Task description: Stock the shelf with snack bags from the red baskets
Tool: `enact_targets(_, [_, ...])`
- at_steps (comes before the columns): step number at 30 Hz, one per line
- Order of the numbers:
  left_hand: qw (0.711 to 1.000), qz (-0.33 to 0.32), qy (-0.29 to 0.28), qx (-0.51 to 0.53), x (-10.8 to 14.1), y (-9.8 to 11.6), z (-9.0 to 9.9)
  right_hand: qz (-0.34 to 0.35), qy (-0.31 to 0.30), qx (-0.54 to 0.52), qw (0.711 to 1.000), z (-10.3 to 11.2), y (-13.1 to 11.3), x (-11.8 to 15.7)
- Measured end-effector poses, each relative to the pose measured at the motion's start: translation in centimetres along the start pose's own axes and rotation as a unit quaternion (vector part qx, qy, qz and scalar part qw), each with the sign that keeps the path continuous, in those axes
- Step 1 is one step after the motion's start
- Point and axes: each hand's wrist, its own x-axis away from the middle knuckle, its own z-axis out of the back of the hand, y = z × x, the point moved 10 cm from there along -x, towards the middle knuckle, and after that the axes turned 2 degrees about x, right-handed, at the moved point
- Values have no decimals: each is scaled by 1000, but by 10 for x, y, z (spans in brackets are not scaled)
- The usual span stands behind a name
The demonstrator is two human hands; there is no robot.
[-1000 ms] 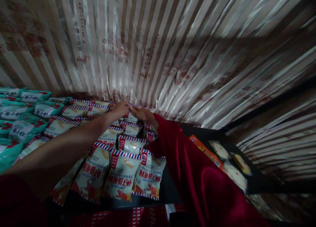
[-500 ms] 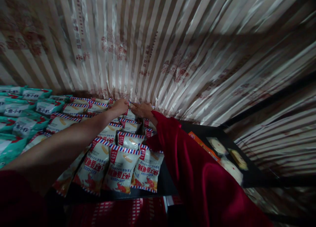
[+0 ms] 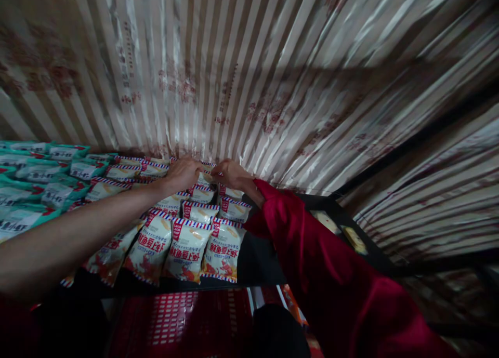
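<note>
Rows of cream snack bags (image 3: pixel 184 251) with red lettering and red-and-blue striped edges stand on a dark shelf (image 3: pixel 259 262). Near the back row, my left hand (image 3: pixel 184 174) has its fingers curled and closed at the upper left of a snack bag (image 3: pixel 205 179). Opposite it, my right hand (image 3: pixel 231 173) pinches the same bag's right side. Part of this bag is hidden behind my fingers. A few more of these bags (image 3: pixel 234 209) stand just below my right wrist.
Teal snack bags (image 3: pixel 60 194) fill the left side. A striped, wrinkled curtain (image 3: pixel 218 77) hangs close behind the shelf. Round pale packets (image 3: pixel 325 222) and a yellowish one (image 3: pixel 354 239) lie at the right. Below the front edge is a red plastic basket (image 3: pixel 171 316).
My hands have drawn slightly apart, and the fingers now look more tightly closed at the bag. The view has shifted a little. The orange package at right is now hidden by my sleeve.
</note>
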Motion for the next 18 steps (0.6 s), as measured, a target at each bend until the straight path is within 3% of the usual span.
enact_targets(4, [989,-78,-120,31,16,19,-12,11,-79,-47,996,-14,-17,14])
enact_targets(10, [960,-79,-268,16,44,29,-20,34,-156,-44,986,-37,-37,34])
enact_targets(14, [948,-71,-311,6,57,34,-26,46,-148,-20,988,-42,-43,38])
enact_targets(18, [958,-36,-284,6,58,28,-30,32,-119,-18,992,-44,-39,36])
